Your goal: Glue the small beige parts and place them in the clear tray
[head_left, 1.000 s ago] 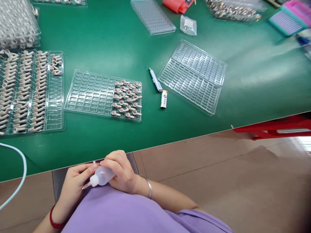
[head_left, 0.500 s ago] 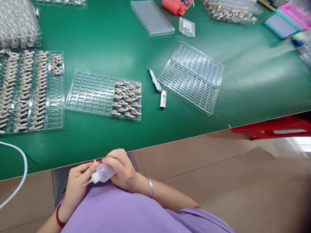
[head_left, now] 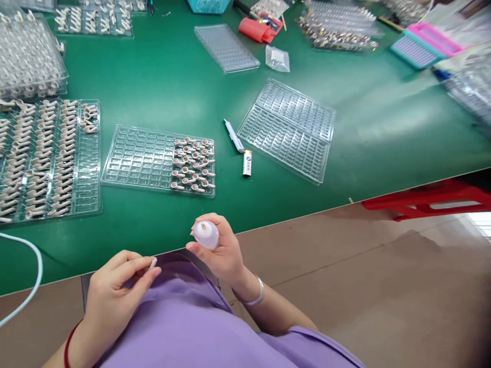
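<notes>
A small white plastic dropper bottle (head_left: 207, 236) sits in my right hand (head_left: 226, 258), fingers wrapped around it and its narrow tip facing up toward me. Between thumb and fingertips, my left hand (head_left: 115, 289) pinches a small pale piece (head_left: 153, 262), mostly covered by the fingers. Both hands are at the table's front edge, apart from each other. Beyond them lies a clear plastic tray (head_left: 138, 156), with several beige earbud-shaped parts (head_left: 194, 164) in its right-hand columns.
At left, a larger tray (head_left: 87, 179) carries rows of similar parts, below a stack of filled trays (head_left: 30, 56). A pale pen (head_left: 233, 136), a white lighter (head_left: 247, 163) and clear trays (head_left: 287, 130) lie rightward. A cable (head_left: 36, 255) curves at front left.
My hands have separated. The right hand moved up and right with the bottle, turning its tip toward me; the left still pinches a small piece. The view has shifted slightly.
</notes>
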{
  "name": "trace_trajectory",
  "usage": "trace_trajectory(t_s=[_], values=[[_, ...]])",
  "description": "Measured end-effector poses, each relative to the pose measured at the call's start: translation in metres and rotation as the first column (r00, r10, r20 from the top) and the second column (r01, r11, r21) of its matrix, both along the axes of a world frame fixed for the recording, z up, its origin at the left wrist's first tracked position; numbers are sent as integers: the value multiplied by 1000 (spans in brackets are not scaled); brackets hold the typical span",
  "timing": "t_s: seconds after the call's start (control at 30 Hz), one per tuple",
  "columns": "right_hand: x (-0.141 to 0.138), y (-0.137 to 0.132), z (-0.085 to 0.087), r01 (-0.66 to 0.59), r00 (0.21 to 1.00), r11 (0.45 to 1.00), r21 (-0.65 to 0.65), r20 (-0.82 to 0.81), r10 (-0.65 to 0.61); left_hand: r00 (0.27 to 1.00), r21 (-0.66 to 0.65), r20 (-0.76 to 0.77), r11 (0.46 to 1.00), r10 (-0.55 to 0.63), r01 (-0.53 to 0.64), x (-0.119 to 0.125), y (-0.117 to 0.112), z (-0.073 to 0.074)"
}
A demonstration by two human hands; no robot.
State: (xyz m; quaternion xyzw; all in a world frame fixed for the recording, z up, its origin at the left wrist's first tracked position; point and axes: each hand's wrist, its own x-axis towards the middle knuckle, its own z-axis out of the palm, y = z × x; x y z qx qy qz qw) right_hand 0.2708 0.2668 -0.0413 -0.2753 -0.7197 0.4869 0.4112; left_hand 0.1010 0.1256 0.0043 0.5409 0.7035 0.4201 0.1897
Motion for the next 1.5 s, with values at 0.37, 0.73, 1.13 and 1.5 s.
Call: trace_trajectory(t_s=[0.37,0.73,1.13,1.5], values=[[2,19,-15,135,983,965,-224,-95,-159,900,108,-436,993,-2,55,-46,122,26],[1,22,-16,121,977,975,-187,-153,-151,755,-211,-645,977,-116,-30,-80,279,23],[2,23,-12,135,975,975,-176,-151,-162,742,-293,-642,956,-194,-2,-89,278,16],[3,18,-16,143,978,961,-238,-113,-174,618,-306,-773,769,143,-561,-227,244,71]])
